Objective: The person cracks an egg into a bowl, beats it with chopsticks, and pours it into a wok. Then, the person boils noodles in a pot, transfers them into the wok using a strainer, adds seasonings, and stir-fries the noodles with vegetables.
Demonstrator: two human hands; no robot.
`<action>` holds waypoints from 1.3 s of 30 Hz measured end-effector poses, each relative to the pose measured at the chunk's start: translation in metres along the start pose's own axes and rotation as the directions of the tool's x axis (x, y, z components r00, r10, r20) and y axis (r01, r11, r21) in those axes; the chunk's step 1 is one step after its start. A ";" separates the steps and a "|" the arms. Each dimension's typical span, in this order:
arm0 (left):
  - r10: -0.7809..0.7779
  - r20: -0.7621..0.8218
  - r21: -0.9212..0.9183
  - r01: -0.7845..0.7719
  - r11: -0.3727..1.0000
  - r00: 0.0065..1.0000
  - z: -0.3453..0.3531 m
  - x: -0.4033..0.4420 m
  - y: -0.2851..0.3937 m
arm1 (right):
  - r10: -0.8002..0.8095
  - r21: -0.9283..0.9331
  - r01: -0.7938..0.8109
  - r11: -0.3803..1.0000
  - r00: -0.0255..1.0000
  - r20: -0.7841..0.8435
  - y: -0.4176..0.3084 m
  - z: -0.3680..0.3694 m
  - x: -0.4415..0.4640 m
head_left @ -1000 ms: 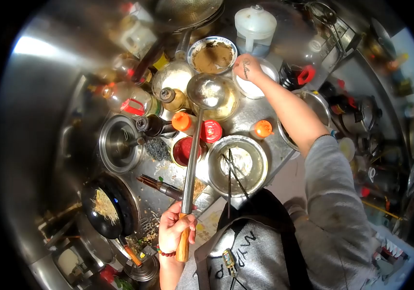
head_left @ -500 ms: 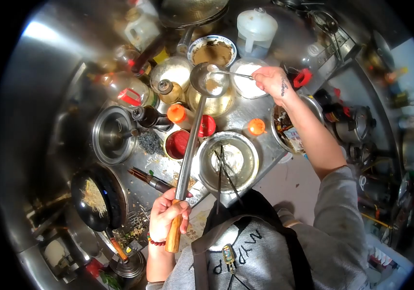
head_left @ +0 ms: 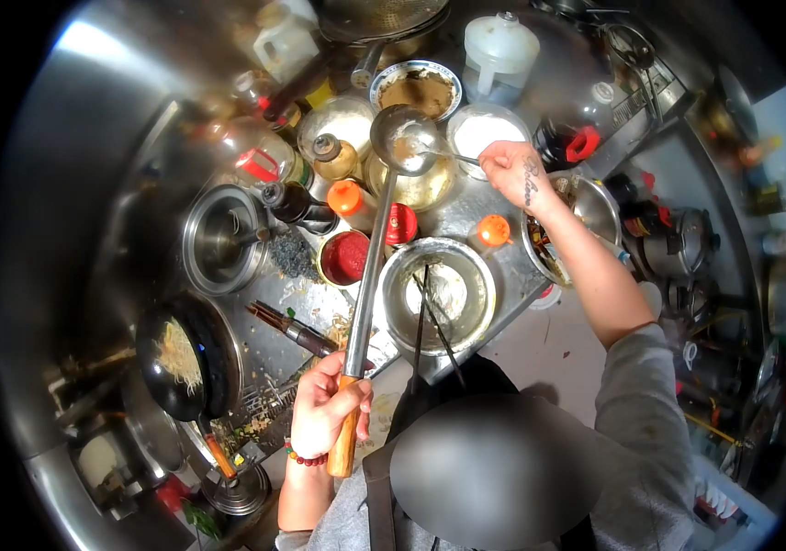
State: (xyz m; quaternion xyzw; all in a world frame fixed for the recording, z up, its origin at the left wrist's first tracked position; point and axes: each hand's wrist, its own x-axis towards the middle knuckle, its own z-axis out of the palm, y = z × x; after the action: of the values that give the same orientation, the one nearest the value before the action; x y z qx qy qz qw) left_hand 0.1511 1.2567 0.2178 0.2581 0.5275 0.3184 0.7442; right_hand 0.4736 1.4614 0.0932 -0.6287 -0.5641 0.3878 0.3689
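Note:
My left hand (head_left: 327, 410) is wrapped round the wooden handle of a long metal ladle (head_left: 373, 266). The ladle's bowl, with some pale brown matter in it, is over a bowl of yellowish liquid (head_left: 425, 191). My right hand (head_left: 514, 174) pinches a small spoon (head_left: 455, 157), whose tip reaches into the ladle's bowl. Behind are a patterned bowl of brown powder (head_left: 419, 92) and a bowl of white powder (head_left: 487, 130). A metal basin (head_left: 477, 321) with black chopsticks stands nearer to me.
At the left, a black wok (head_left: 165, 393) holds pale noodles or shreds. Several bottles, a red-lidded jar (head_left: 401, 223), a tin of red paste (head_left: 345, 258) and an orange-capped bottle (head_left: 493, 230) crowd the steel counter. A metal pot (head_left: 600, 207) is beneath my right forearm.
My right hand has come from the white powder bowl towards the ladle, the spoon now showing in it. The ladle's bowl has moved slightly farther from me.

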 end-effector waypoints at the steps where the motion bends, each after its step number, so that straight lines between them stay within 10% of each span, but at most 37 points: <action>1: -0.001 0.000 0.006 0.001 1.000 1.000 0.000 0.000 0.000 | -0.006 0.005 0.006 1.000 1.000 -0.006 0.002 0.002 0.000; 12: -0.051 0.027 -0.025 0.051 0.998 0.998 0.003 0.008 0.002 | 0.133 0.484 -0.117 0.867 0.991 0.002 -0.012 -0.008 0.027; 18: -0.044 0.041 -0.115 0.049 0.992 0.998 0.000 0.008 0.007 | -0.041 -0.011 0.040 0.999 0.963 -0.265 0.015 -0.048 0.032; 21: -0.063 0.075 -0.111 0.071 0.991 0.995 -0.012 -0.004 0.008 | -0.240 -0.584 0.088 0.807 0.952 -0.188 0.046 -0.061 0.013; 24: -0.074 0.118 -0.085 0.085 0.993 0.990 -0.039 -0.035 0.010 | -0.451 -0.754 0.245 0.610 0.889 -0.076 0.033 -0.057 -0.019; 29: 0.088 0.259 -0.358 0.011 0.934 0.962 -0.126 -0.123 -0.019 | -0.284 -0.317 0.276 0.907 0.959 0.021 -0.095 -0.009 -0.137; 33: 0.355 0.099 -0.415 -0.286 0.864 0.930 -0.183 -0.171 -0.056 | -0.203 0.027 0.246 0.969 0.728 0.655 -0.151 0.115 -0.242; 35: 0.521 -0.094 -0.225 -0.528 0.819 0.849 -0.202 -0.173 -0.079 | -0.232 0.209 0.100 0.973 0.448 0.863 -0.171 0.216 -0.302; 39: 0.451 -0.126 0.056 -0.447 0.893 0.884 -0.269 -0.174 -0.103 | -0.107 0.402 -0.817 0.413 0.395 0.913 -0.231 0.361 -0.395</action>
State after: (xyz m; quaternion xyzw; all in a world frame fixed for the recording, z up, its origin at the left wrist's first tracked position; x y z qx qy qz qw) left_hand -0.1257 1.0715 0.1680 0.3606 0.5067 0.4918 0.6094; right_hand 0.0250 1.0988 0.1753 -0.2137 -0.2190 0.9352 0.1781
